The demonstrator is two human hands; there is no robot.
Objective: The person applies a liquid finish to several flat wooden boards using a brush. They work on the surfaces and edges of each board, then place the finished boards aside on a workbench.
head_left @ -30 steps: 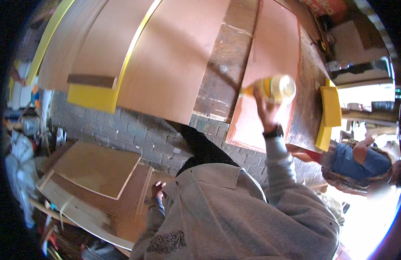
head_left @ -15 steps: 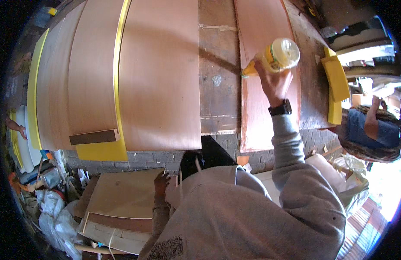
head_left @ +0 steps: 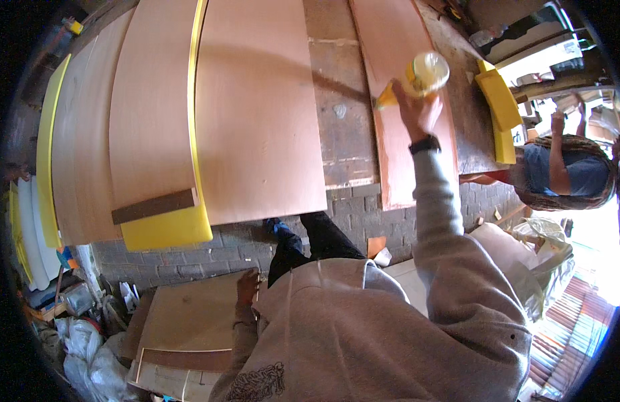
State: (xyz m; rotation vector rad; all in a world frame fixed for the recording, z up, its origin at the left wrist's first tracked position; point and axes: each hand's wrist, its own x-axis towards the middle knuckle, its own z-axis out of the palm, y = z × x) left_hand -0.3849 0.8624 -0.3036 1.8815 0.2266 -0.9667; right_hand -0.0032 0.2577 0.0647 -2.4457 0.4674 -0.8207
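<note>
Over the worktable's right half, my right hand (head_left: 420, 112) is closed round a glue bottle (head_left: 429, 72) with a clear, cloudy body and a yellow nozzle. The bottle is tipped, its nozzle down at the left edge of a narrow pinkish wood panel (head_left: 412, 161); whether it touches cannot be made out. Darker reddish streaks run along that panel's edges. My left hand (head_left: 248, 287) hangs low by my side, in shadow, fingers apart and apparently holding nothing. Behind it lean brown boards (head_left: 189, 311).
Wide wood sheets (head_left: 256, 120) cover the table's left, with yellow foam (head_left: 166, 231) and a dark wood strip (head_left: 155, 206) at the near edge. More yellow foam (head_left: 499, 110) lies at the right end. Another person (head_left: 568, 167) stands at right. Plastic bags (head_left: 82, 352) lie lower left.
My view has shifted and turned slightly. My right hand and the bottle stay at the narrow panel's left edge, somewhat farther up it. At right, the other person's arms have moved.
</note>
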